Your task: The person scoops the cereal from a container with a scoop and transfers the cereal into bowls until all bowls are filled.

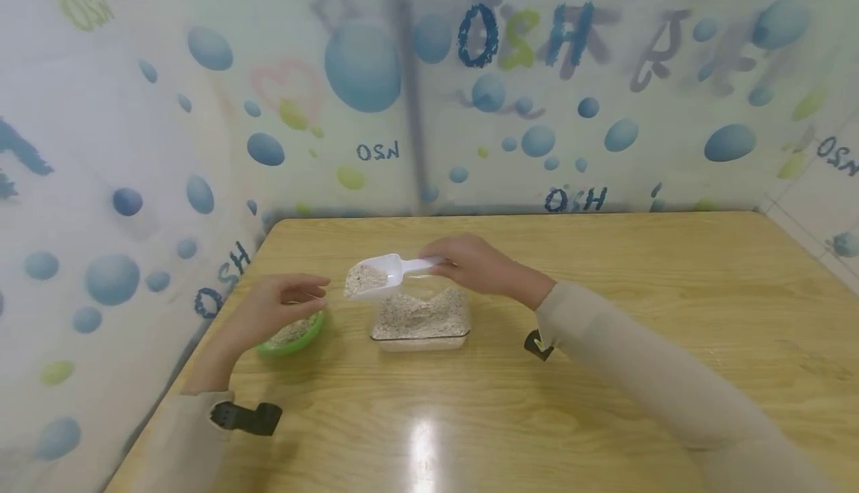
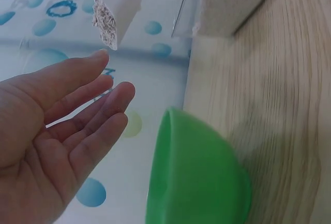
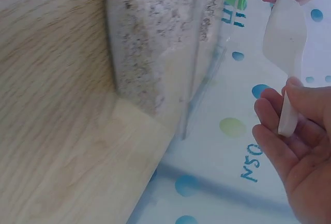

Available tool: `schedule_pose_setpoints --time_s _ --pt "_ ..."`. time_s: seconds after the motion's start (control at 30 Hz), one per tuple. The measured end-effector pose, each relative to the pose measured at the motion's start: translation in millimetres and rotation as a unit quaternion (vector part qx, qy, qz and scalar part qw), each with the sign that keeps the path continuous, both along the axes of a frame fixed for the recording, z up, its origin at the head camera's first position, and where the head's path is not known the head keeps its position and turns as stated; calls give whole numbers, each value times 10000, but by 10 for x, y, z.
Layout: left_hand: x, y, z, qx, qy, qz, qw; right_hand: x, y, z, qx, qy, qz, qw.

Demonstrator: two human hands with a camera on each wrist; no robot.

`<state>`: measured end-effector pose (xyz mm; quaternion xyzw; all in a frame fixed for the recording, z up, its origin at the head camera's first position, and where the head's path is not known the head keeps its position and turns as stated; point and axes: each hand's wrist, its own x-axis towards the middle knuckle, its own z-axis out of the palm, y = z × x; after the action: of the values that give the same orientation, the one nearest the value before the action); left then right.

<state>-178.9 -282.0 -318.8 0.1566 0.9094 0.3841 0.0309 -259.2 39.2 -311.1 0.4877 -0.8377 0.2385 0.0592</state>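
Note:
My right hand (image 1: 470, 263) grips the handle of a white scoop (image 3: 285, 38), which carries a heap of oat-like flakes (image 1: 366, 278). The scoop hangs over the back left part of a clear rectangular container (image 1: 419, 343) filled with the same flakes. In the right wrist view, thumb and fingers close around the scoop's handle. My left hand (image 1: 277, 306) hovers above a green bowl (image 2: 199, 177), holding nothing, its fingers slightly bent and pointing toward the scoop's tip. Flakes lie in the bowl, partly hidden beneath that hand in the head view.
Bowl and container stand side by side on a wooden table (image 1: 604, 403), the bowl to the left. Behind and left of the table rise walls (image 1: 429, 105) covered with blue and green dots and lettering. Each wrist carries a dark strap (image 1: 247, 418).

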Motion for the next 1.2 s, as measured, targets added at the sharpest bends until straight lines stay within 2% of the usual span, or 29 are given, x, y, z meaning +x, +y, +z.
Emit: schedule_pose_setpoints --time_s 0.2,0.43,0.63,0.93,1.2 --pt "53 -215 47 -163 58 120 9998 -15 -200 85 26 -217 175 9996" --pt "112 -418 89 -416 82 449 9981 -105 -414 113 90 -47 404 9991" --pt "162 -611 124 -588 62 588 9965 -162 -586 163 219 -123 503 9984" --pt "170 -848 10 -709 -57 974 9927 -247 -863 173 633 -201 515 9965" --pt "121 -933 -85 -752 -125 967 9924 -272 -1062 205 932 -366 435 9940"
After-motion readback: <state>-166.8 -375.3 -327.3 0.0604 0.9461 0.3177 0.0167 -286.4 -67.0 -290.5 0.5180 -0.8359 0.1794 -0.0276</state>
